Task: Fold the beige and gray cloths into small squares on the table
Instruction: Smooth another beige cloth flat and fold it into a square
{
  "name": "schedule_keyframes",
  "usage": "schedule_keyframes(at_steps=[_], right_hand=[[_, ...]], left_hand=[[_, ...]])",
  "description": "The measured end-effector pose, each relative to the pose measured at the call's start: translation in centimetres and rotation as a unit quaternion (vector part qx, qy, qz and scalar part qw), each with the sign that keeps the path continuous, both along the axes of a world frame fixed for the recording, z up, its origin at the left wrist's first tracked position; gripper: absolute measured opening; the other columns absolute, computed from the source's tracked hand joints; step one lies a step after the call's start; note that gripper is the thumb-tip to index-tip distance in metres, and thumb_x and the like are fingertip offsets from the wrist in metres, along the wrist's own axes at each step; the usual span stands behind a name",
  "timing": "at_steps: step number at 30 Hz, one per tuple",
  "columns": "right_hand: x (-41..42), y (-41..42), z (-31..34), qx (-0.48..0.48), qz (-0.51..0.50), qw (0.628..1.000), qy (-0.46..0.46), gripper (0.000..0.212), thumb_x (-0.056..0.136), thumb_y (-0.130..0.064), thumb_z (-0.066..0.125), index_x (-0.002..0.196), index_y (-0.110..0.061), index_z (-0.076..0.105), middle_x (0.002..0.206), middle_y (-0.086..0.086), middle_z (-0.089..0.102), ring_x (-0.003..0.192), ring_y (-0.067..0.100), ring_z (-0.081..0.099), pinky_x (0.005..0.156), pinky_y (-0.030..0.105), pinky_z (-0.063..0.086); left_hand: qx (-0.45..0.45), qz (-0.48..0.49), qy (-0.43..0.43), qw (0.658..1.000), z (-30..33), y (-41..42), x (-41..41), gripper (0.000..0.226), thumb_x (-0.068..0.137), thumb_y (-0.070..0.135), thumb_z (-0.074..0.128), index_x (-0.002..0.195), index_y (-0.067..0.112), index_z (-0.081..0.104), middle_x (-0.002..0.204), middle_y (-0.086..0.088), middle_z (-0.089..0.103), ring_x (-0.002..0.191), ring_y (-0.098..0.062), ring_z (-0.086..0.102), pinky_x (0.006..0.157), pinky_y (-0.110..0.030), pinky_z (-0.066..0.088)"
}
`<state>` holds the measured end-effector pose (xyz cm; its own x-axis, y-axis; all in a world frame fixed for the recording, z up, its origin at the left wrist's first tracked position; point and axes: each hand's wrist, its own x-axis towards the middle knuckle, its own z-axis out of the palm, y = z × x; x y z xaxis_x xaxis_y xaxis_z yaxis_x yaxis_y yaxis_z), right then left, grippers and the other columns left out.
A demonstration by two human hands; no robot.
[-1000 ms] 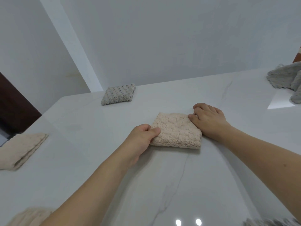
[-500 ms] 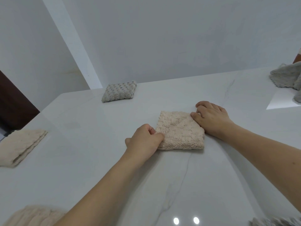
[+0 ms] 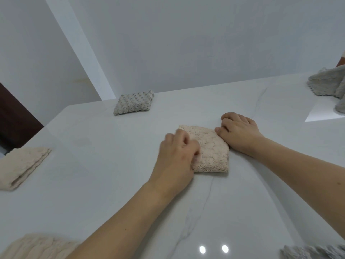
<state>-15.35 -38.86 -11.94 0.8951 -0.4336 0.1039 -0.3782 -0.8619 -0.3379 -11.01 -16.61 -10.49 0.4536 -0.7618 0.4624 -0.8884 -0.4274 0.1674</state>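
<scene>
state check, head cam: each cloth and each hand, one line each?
beige cloth under the hands: folded into a small square, flat on the table
left hand: fingers curled on the cloth's left edge
right hand: fingers curled at its right corner
gray cloth at the back: folded square
beige cloth at left: folded
gray cloth at far right: unfolded, rumpled

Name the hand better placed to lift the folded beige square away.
Left. The left hand already lies over the folded beige cloth, fingers curled on it; the right hand only touches its far corner.
</scene>
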Motion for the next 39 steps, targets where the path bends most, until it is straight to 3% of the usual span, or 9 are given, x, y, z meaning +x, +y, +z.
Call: schedule_keyframes(at_steps=[2, 4, 6, 9, 12, 21, 26, 35, 39], right_hand=[[0.0, 0.0, 0.0, 0.000, 0.000, 1.000, -0.002, 0.029, 0.097, -0.045, 0.035, 0.091, -0.026, 0.055, 0.142, -0.011, 0.038, 0.135, 0.014, 0.029, 0.112, 0.037, 0.014], [0.0, 0.0, 0.0, 0.003, 0.001, 1.000, -0.002, 0.028, 0.097, -0.045, 0.036, 0.090, -0.026, 0.055, 0.142, -0.011, 0.038, 0.135, 0.015, 0.029, 0.113, 0.037, 0.014], [-0.1, 0.0, 0.1, 0.008, 0.001, 1.000, -0.004, 0.027, 0.096, -0.046, 0.037, 0.088, -0.027, 0.055, 0.141, -0.011, 0.039, 0.134, 0.015, 0.031, 0.113, 0.037, 0.014], [-0.2, -0.1, 0.4, 0.023, -0.002, 1.000, -0.017, 0.027, 0.093, -0.046, 0.042, 0.078, -0.026, 0.054, 0.138, -0.011, 0.043, 0.130, 0.015, 0.036, 0.111, 0.036, 0.017], [-0.4, -0.2, 0.5, 0.040, -0.004, 0.998, -0.041, 0.028, 0.089, -0.045, 0.050, 0.070, -0.024, 0.050, 0.133, -0.011, 0.049, 0.123, 0.016, 0.043, 0.106, 0.034, 0.022], [-0.5, -0.5, 0.4, 0.056, -0.001, 0.997, -0.053, 0.033, 0.087, -0.047, 0.055, 0.067, -0.022, 0.049, 0.128, -0.011, 0.053, 0.118, 0.014, 0.047, 0.104, 0.032, 0.024], [-0.5, -0.6, 0.5, 0.056, 0.001, 0.997, -0.044, 0.033, 0.088, -0.048, 0.054, 0.067, -0.023, 0.049, 0.133, -0.013, 0.049, 0.123, 0.013, 0.043, 0.107, 0.034, 0.022], [-0.4, -0.6, 0.4, 0.048, 0.003, 0.998, -0.040, 0.033, 0.089, -0.050, 0.052, 0.068, -0.025, 0.048, 0.132, -0.012, 0.050, 0.122, 0.014, 0.044, 0.106, 0.035, 0.023], [-0.4, -0.7, 0.3, 0.044, 0.003, 0.998, -0.036, 0.034, 0.089, -0.051, 0.051, 0.068, -0.025, 0.048, 0.132, -0.012, 0.049, 0.123, 0.014, 0.043, 0.106, 0.035, 0.023]], left_hand=[[0.032, -0.073, 0.054, 0.995, 0.4, -0.1, -0.6, 0.037, 0.076, 0.014, 0.027, 0.090, 0.017, 0.060, 0.098, 0.002, 0.052, 0.086, -0.021, 0.043, 0.073, -0.040, 0.044], [0.048, -0.023, 0.152, 0.987, 1.4, -0.4, -1.6, 0.024, 0.087, 0.029, 0.036, 0.088, 0.018, 0.058, 0.094, 0.006, 0.054, 0.092, -0.018, 0.049, 0.079, -0.035, 0.045], [0.095, 0.068, 0.210, 0.971, 2.5, -1.5, -2.3, 0.038, 0.088, 0.058, 0.043, 0.084, 0.021, 0.053, 0.090, 0.007, 0.053, 0.092, -0.016, 0.051, 0.079, -0.032, 0.045], [0.191, 0.144, 0.154, 0.959, 3.6, -3.3, -3.7, 0.065, 0.079, 0.080, 0.040, 0.098, 0.020, 0.055, 0.098, 0.000, 0.051, 0.100, -0.021, 0.049, 0.077, -0.034, 0.042], [0.208, 0.184, 0.112, 0.954, 2.9, -4.7, -4.8, 0.067, 0.083, 0.071, 0.043, 0.115, 0.014, 0.054, 0.112, -0.008, 0.052, 0.107, -0.026, 0.046, 0.073, -0.036, 0.036], [0.226, 0.217, 0.072, 0.947, 2.3, -5.6, -6.5, 0.043, 0.078, 0.021, 0.051, 0.117, 0.009, 0.037, 0.111, -0.014, 0.049, 0.094, -0.028, 0.047, 0.065, -0.033, 0.036], [0.211, 0.210, 0.064, 0.953, 2.4, -5.8, -6.0, 0.028, 0.087, 0.023, 0.047, 0.112, 0.011, 0.043, 0.105, -0.012, 0.054, 0.080, -0.027, 0.049, 0.059, -0.033, 0.033], [0.188, 0.265, 0.078, 0.943, 0.4, -6.8, -6.5, 0.031, 0.086, 0.002, 0.048, 0.117, 0.002, 0.044, 0.107, -0.018, 0.060, 0.095, -0.031, 0.061, 0.077, -0.038, 0.049], [0.112, 0.260, 0.036, 0.958, -0.1, -6.7, -7.3, 0.034, 0.068, 0.003, 0.050, 0.102, 0.008, 0.048, 0.078, -0.014, 0.062, 0.063, -0.026, 0.062, 0.051, -0.029, 0.040]])
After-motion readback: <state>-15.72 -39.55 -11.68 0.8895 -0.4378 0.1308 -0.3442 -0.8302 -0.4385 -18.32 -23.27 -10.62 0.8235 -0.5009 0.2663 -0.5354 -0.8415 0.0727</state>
